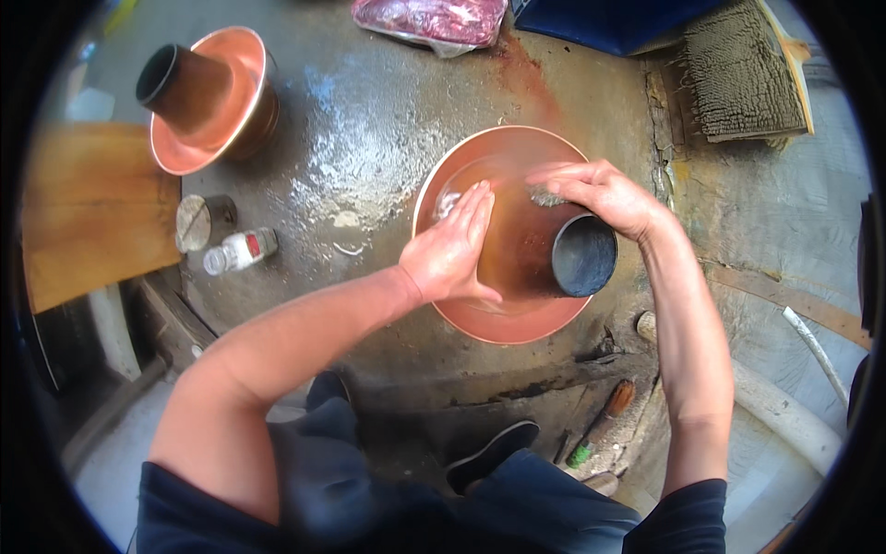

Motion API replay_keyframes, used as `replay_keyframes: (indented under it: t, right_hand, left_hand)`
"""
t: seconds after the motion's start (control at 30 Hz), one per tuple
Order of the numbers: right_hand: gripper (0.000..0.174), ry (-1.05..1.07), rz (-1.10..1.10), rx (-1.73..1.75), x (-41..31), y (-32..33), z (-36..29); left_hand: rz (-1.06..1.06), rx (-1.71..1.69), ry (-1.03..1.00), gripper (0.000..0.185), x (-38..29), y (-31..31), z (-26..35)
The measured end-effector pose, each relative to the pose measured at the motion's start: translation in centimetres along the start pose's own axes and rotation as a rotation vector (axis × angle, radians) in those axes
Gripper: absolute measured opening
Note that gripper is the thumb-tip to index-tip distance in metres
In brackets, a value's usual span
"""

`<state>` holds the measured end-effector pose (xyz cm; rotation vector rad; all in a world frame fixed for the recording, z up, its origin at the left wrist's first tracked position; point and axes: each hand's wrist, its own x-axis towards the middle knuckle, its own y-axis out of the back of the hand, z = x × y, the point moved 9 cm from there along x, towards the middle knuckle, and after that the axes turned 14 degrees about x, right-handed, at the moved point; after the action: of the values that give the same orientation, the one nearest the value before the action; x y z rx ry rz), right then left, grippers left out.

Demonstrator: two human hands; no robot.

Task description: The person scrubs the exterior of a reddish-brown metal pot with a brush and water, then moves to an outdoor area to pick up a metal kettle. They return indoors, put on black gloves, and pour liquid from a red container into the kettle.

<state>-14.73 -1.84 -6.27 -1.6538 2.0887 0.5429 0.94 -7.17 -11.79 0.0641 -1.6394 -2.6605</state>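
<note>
Before me a copper hot pot [505, 325] with a wide flared rim rests on the wet surface. Its tapered chimney [533, 249] leans toward my lower right, and the chimney's dark round mouth faces up. My left hand [453, 246] lies against the left side of the chimney's base, fingers extended together and thumb spread apart. A grey scouring wad [545, 197], perhaps metal wool, is pinched between the fingers and thumb of my right hand [602, 194]. That hand presses it to the upper side of the chimney, just above the mouth.
A second copper hot pot [239, 114] stands tilted at upper left. Below it are a short cylindrical block [201, 221] and a clear bottle [242, 251]. A plastic-wrapped pink bundle [432, 21] and a shaggy mat [740, 76] lie at the back. A brush [609, 415] lies lower right.
</note>
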Motion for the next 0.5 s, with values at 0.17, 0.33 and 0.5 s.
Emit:
replay_keyframes:
  t: [0.17,0.33,0.5]
  right_hand:
    - [0.043,-0.377,0.076,-0.368,1.0,1.8,1.7]
    - [0.045,-0.355,-0.157,-0.670,3.0,-1.9,-0.7]
    - [0.046,-0.229,-0.259,-0.805,5.2,-5.5,-1.3]
  left_hand:
    - [0.011,-0.017,-0.035,0.131,0.4,0.2,0.5]
    - [0.015,-0.010,-0.003,0.133,-0.3,0.0,0.0]
    - [0.002,0.030,-0.008,0.132,-0.3,-0.2,-0.3]
